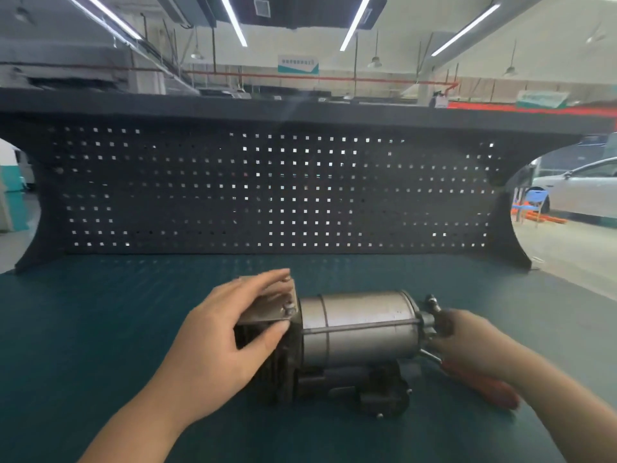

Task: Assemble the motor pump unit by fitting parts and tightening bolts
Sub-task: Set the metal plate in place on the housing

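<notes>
The motor pump unit (350,339) lies on its side on the green bench mat (100,329), in front of the dark pegboard (267,188). Left of the unit's silver barrel, the left hand (217,345) clasps the finned end, fingers spread over a flat metal plate (267,310) and thumb pressed under the plate's edge. A bolt head (288,309) shows at the plate's corner, beside the barrel.

Right of the barrel, the right hand (474,345) sits against the unit's end cap, seemingly wrapped round a red-handled tool (484,385) whose handle trails away from the unit; its fingers are blurred, so the grasp cannot be told for certain.

The round barrel may roll under turning force if the left hand slackens. The tool tip could slip off a fastener, since the unit rests loose, unclamped on the mat. The plate might shift before its bolts bite.

The tool's tip and what it meets are hidden behind the right hand. The unit's underside is dark and indistinct.
</notes>
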### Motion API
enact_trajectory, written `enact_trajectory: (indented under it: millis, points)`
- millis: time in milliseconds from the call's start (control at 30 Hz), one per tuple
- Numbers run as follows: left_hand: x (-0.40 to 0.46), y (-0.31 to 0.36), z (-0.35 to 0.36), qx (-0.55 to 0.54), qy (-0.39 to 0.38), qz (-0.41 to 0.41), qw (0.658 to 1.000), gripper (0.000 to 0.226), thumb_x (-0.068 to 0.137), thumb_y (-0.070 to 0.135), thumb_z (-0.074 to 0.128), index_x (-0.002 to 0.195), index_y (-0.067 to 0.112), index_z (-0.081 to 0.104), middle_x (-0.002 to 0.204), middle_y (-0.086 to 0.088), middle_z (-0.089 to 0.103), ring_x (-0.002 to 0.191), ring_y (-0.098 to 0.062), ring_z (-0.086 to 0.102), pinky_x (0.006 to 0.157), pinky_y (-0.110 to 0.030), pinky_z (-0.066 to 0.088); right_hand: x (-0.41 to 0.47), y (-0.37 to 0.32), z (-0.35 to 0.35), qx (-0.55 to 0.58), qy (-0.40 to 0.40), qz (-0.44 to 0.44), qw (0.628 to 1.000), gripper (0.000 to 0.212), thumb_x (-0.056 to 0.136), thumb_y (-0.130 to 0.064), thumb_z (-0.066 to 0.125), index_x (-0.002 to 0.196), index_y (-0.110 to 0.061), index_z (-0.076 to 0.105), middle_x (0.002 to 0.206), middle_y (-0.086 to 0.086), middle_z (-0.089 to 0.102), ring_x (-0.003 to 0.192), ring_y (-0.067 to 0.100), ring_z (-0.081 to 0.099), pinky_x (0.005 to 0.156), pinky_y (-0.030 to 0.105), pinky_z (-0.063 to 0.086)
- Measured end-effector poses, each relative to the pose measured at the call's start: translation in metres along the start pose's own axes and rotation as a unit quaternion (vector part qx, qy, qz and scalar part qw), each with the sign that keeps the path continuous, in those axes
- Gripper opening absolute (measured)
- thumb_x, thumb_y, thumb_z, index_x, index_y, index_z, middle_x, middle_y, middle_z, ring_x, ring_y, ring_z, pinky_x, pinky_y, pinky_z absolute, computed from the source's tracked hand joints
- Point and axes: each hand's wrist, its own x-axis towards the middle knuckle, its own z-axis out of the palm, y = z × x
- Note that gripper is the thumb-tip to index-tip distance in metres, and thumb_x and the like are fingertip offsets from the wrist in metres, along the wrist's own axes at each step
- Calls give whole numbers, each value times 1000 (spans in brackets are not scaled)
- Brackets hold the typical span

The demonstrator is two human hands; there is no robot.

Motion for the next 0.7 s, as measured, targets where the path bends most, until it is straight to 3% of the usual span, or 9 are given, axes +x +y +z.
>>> enact_trajectory:
  millis: [100,300,400,467,533,600,700]
  points:
    - [0,4,-4,-61,-35,-50,996,58,84,10,73,126,45,52,117,25,65,118,-1,56,102,-29,40,9,10,31,-63,-41,-26,997,30,82,-42,67,103,-21,63,105,-1,68,98,19,62,84,32,50]
    - [1,11,-6,-77,-50,-67,994,51,85,8,70,118,43,55,118,24,65,119,1,55,104,-32,41,6,1,33,-143,90,-10,985,5,91,-21,49,88,-19,51,104,3,64,94,26,62,70,31,45]
    - [3,12,-6,-59,-43,-62,995,45,84,16,71,114,46,55,117,29,64,120,0,54,103,-33,42,-2,-14,-9,-48,231,-30,971,14,97,-22,49,90,-12,57,96,12,64,87,33,58,67,36,44]
    - [5,12,-7,-49,-46,-60,996,44,81,29,69,114,51,51,117,33,62,120,0,53,102,-32,43,-16,-30,-45,65,297,-106,947,16,97,-21,50,93,-13,62,80,8,64,75,32,57,62,36,42]
    - [6,11,-9,-46,-51,-60,996,47,77,34,67,115,54,48,117,35,61,120,2,52,101,-30,43,-40,-54,-71,151,281,-210,924,16,96,-29,49,92,-28,64,61,-6,57,60,16,50,57,29,40]
    - [7,9,-9,-52,-58,-61,995,50,79,30,70,116,55,48,120,34,59,119,2,51,100,-29,43,-67,-84,-84,211,208,-299,907,22,86,-50,46,91,-42,65,55,-10,52,51,4,43,53,18,37]
    - [6,8,-9,-72,-64,-72,993,52,79,28,72,115,56,48,121,32,59,120,0,51,101,-31,44,-88,-118,-82,140,100,-354,919,20,79,-60,44,88,-66,61,71,-12,69,62,2,60,64,16,47]
